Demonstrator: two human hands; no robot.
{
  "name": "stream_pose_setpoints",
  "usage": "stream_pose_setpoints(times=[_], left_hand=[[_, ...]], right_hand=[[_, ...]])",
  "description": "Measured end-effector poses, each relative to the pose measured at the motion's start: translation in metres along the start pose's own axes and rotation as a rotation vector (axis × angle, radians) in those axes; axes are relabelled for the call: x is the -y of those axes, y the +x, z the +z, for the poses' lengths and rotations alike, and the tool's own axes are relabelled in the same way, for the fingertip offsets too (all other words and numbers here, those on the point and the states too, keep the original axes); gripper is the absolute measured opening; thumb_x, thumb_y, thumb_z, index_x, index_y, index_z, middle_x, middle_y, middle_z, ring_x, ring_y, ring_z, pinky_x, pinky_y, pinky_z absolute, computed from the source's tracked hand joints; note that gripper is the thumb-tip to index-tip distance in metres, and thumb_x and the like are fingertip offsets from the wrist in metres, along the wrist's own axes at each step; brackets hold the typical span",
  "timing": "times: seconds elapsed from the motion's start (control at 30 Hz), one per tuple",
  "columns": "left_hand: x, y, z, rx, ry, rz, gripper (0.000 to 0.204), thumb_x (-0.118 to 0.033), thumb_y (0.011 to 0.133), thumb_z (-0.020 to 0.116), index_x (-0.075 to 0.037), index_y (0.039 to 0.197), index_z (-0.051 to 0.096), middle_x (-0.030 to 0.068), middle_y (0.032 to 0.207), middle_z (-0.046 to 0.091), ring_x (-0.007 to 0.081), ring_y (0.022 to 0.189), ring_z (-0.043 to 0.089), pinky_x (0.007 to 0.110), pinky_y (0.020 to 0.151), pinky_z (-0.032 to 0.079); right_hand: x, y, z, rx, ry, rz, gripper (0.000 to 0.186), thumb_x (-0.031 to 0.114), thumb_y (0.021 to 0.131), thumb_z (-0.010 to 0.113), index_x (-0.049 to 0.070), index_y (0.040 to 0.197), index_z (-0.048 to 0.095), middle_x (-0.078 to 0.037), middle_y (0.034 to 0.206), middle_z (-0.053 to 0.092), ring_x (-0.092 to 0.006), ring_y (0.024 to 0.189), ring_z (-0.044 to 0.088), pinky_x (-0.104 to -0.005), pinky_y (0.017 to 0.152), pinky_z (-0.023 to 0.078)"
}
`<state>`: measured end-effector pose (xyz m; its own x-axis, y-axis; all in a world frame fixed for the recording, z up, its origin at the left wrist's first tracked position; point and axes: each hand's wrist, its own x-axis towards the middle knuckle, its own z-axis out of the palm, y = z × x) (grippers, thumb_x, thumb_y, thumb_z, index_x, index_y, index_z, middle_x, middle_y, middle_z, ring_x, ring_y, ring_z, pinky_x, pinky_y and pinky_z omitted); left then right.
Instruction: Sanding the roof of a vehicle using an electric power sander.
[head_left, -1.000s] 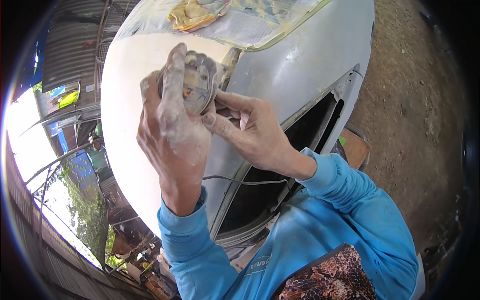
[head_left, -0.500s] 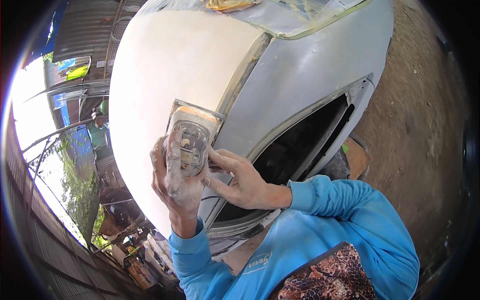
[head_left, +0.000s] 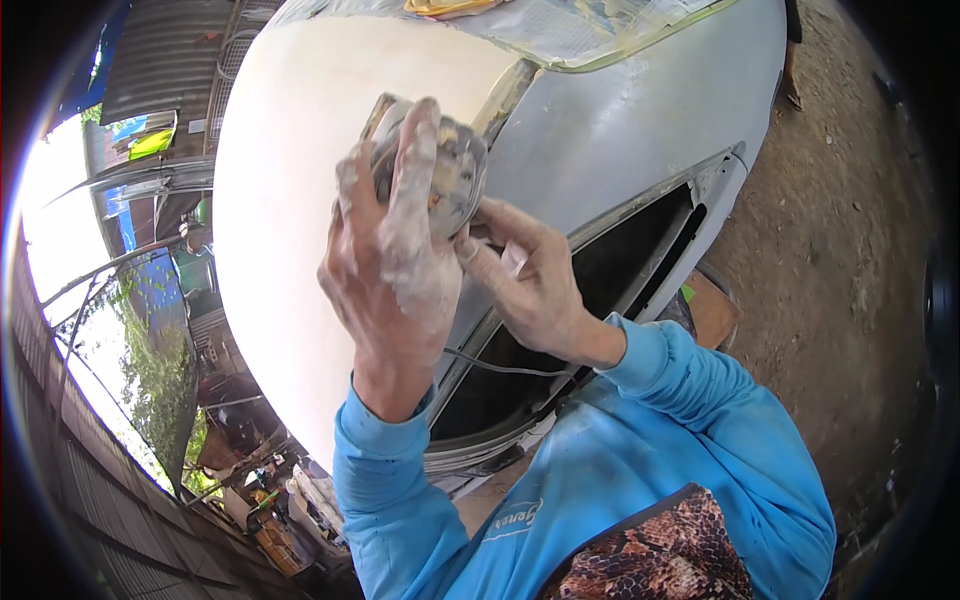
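Note:
A dusty electric sheet sander (head_left: 458, 170) is gripped from above by my left hand (head_left: 390, 255), its whitened fingers spread around the rounded body. The tool looks tilted and raised over the pale car roof (head_left: 290, 170); its pad is mostly hidden. My right hand (head_left: 535, 280) closes at the sander's near right side, fingertips bent against it. A small whitish piece shows between those fingers, too covered to name. From beneath the hands, a thin dark cord (head_left: 510, 369) runs across the car's side window opening (head_left: 520, 372).
Clear sheeting (head_left: 600, 35) covers the windshield area, with a yellowish cloth (head_left: 450, 7) on it. Grey bodywork (head_left: 620, 130) borders the roof. Brown dirt ground (head_left: 840, 220) lies to the right. Clutter (head_left: 275, 535) stands at lower left. Part of a person's leg seems visible (head_left: 792, 75).
Both hands have brought the sander up off the roof, farther forward and to the right, and tilted it. More of the cord now shows across the window opening.

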<state>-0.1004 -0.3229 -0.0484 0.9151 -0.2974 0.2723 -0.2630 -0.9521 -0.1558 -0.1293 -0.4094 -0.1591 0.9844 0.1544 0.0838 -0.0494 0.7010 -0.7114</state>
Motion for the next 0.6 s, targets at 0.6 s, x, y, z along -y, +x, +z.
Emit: stream_pose_setpoints(times=[0.6], left_hand=[[0.106,-0.086,-0.038,0.181,-0.445,-0.389,0.087,0.001,0.067,0.085,-0.003,0.146,0.050,0.0153,0.125,0.062,0.0264,0.113,0.065,0.040,0.098,0.056]], right_hand=[[-0.031,-0.038,0.071,0.408,-0.311,0.047,0.067,0.017,0.092,0.068,-0.014,0.145,0.040,-0.026,0.116,0.061,-0.0355,0.105,0.063,-0.0405,0.090,0.055]])
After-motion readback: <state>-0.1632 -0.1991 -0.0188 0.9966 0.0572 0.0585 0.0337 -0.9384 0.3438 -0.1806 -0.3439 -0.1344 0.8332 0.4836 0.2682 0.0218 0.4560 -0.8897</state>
